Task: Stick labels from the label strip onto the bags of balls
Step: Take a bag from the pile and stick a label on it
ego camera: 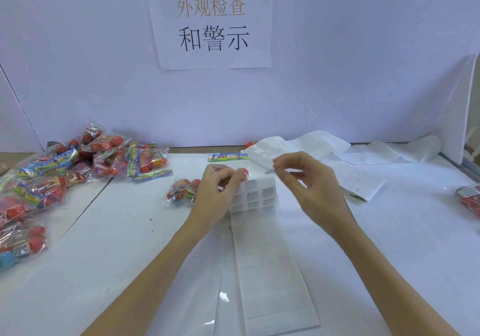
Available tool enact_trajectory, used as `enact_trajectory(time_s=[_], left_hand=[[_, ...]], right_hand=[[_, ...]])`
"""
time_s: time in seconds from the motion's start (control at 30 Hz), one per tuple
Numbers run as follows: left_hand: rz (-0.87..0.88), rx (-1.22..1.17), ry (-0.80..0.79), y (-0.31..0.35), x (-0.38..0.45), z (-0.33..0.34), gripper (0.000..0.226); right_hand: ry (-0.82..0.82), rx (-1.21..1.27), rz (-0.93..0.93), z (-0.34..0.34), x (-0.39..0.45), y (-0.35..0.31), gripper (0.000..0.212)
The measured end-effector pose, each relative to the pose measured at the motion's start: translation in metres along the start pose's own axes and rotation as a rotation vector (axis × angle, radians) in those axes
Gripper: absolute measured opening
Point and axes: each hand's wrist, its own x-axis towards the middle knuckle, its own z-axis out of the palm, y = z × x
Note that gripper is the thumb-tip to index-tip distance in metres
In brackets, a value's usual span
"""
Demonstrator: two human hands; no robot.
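Observation:
A clear bag of red balls (228,163) with a colourful header lies at the middle of the table, and my left hand (220,193) grips its lower part with curled fingers. The white label strip (270,270) runs from under that hand toward me, with printed labels (259,195) near its far end. My right hand (309,180) hovers just right of the bag, thumb and forefinger pinched together; whether a label is between them is too blurred to tell. Another bag of balls (183,189) lies just left of my left hand.
A pile of several bags of balls (78,164) covers the left of the table. One bag (470,198) lies at the right edge. Used backing paper (337,148) trails along the back right. A white partition with a printed sign (213,24) stands behind.

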Motion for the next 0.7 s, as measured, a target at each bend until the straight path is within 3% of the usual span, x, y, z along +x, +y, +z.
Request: enact_trajectory(time_s=[0.13,0.37,0.7], left_hand=[[0.011,-0.136,0.046,0.002,0.002,-0.007,0.018],[0.018,-0.258,-0.070,0.003,-0.001,-0.008,0.032],[0.131,-0.167,-0.200,0.004,-0.006,-0.001,0.033]], right_hand=[[0.070,0.062,0.104,-0.006,0.003,-0.001,0.019],[-0.054,0.108,0.152,0.000,0.000,0.002,0.032],[-0.140,0.062,0.226,0.010,-0.005,0.011,0.048]])
